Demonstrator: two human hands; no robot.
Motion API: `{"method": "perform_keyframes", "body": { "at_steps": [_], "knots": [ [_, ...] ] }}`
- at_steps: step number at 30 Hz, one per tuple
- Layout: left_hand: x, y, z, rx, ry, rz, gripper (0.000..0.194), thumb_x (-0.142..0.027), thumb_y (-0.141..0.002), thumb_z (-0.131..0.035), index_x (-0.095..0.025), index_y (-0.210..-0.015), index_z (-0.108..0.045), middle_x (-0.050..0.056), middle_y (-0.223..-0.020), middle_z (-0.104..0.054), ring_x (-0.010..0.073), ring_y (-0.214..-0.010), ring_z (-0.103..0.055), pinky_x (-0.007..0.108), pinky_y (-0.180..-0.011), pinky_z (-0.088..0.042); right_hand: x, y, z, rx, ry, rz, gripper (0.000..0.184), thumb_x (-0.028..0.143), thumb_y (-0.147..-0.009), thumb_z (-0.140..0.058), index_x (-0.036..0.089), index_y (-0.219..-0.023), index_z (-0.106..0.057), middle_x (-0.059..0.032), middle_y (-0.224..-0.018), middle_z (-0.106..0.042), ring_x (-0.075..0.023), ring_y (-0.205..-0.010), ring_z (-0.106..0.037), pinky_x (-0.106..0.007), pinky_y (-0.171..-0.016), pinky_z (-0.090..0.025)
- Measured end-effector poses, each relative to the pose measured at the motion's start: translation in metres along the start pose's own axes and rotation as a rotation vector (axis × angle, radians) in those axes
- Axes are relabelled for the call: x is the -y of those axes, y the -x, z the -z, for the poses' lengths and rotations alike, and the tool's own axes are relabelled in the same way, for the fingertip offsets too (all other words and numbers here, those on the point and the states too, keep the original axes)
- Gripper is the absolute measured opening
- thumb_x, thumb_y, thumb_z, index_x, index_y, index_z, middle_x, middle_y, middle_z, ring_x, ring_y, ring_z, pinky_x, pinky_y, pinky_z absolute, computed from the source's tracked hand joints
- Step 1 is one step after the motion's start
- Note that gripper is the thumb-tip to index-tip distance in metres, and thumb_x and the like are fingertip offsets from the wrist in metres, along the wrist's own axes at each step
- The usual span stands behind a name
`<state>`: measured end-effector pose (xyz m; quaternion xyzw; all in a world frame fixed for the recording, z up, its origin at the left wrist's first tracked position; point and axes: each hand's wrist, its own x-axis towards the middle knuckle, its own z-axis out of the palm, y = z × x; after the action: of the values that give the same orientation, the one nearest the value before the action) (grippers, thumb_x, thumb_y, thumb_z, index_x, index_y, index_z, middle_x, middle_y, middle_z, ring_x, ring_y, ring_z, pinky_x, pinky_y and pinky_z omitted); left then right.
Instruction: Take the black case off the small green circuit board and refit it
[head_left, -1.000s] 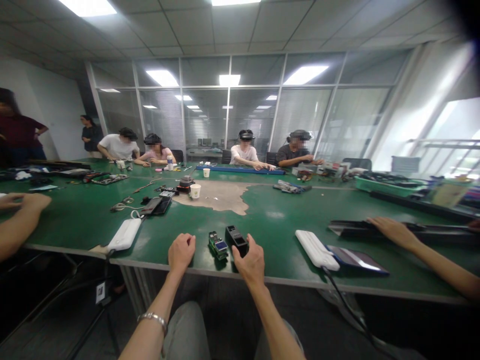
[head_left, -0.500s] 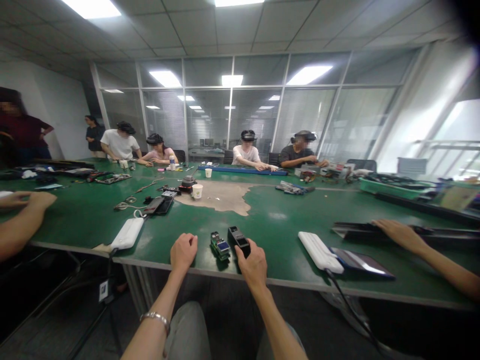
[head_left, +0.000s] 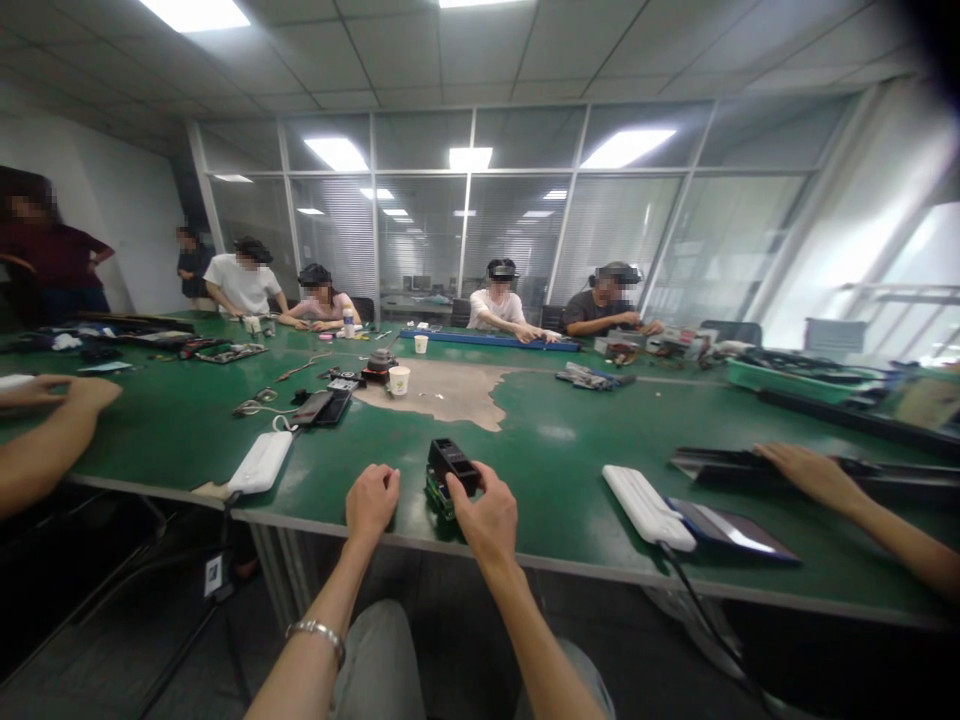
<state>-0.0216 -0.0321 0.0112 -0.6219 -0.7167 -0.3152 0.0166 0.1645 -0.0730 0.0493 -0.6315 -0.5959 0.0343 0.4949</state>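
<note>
My right hand (head_left: 487, 515) grips a black plastic casing (head_left: 451, 458) with small openings in its face. Tilted, the casing is over a small green circuit board stack (head_left: 438, 496) and hides most of it; whether the two touch I cannot tell. My left hand (head_left: 370, 506) rests at the table's front edge, left of the board, its fingers curled in with nothing visible in them.
A white power bank (head_left: 259, 463) lies to the left, and another white power bank (head_left: 646, 508) beside a dark tablet (head_left: 739, 530) to the right. Paper cups (head_left: 399, 380) stand farther back. Co-workers' arms reach in at both sides; several people sit opposite.
My right hand has moved left with the black casing, from beside the circuit board stack to over it. The left hand stays at about the same place.
</note>
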Motion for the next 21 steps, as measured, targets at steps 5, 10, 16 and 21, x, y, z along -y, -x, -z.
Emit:
{"method": "perform_keyframes", "body": {
  "at_steps": [5, 10, 16, 21],
  "knots": [
    [0.0, -0.001, 0.001, 0.014, -0.011, 0.007, 0.034, -0.043, -0.093, -0.04, -0.023, -0.081, -0.065, 0.003, -0.085, -0.063, 0.0152, -0.078, -0.058, 0.024, -0.066, -0.033, 0.004, 0.002, -0.007, 0.038, 0.086, 0.004, 0.041, 0.048, -0.08, -0.057, 0.02, -0.109, -0.063, -0.0081, -0.092, -0.067, -0.0234, -0.084, -0.06, -0.031, -0.076, -0.042],
    [-0.001, -0.001, 0.002, 0.022, -0.01, 0.013, 0.035, -0.043, -0.093, -0.039, -0.023, -0.082, -0.065, 0.004, -0.087, -0.063, 0.0153, -0.079, -0.057, 0.024, -0.066, -0.033, 0.003, 0.009, -0.009, 0.049, 0.155, 0.022, 0.04, 0.047, -0.081, -0.057, 0.02, -0.11, -0.063, -0.0081, -0.09, -0.067, -0.024, -0.084, -0.06, -0.032, -0.074, -0.041],
    [-0.001, -0.001, 0.002, 0.027, -0.015, 0.002, 0.035, -0.043, -0.093, -0.039, -0.022, -0.082, -0.065, 0.004, -0.087, -0.063, 0.0151, -0.079, -0.057, 0.024, -0.066, -0.033, -0.003, 0.018, -0.013, 0.056, 0.163, 0.048, 0.039, 0.045, -0.082, -0.058, 0.019, -0.111, -0.061, -0.0088, -0.093, -0.067, -0.0254, -0.087, -0.059, -0.033, -0.077, -0.041],
    [0.0, -0.001, 0.001, 0.017, -0.009, -0.005, 0.035, -0.043, -0.093, -0.039, -0.022, -0.082, -0.064, 0.004, -0.086, -0.063, 0.015, -0.078, -0.057, 0.025, -0.066, -0.032, -0.01, 0.027, -0.016, 0.08, 0.176, 0.054, 0.046, 0.043, -0.082, -0.057, 0.016, -0.119, -0.057, -0.0119, -0.1, -0.066, -0.0263, -0.092, -0.059, -0.034, -0.08, -0.041]
  ]
}}
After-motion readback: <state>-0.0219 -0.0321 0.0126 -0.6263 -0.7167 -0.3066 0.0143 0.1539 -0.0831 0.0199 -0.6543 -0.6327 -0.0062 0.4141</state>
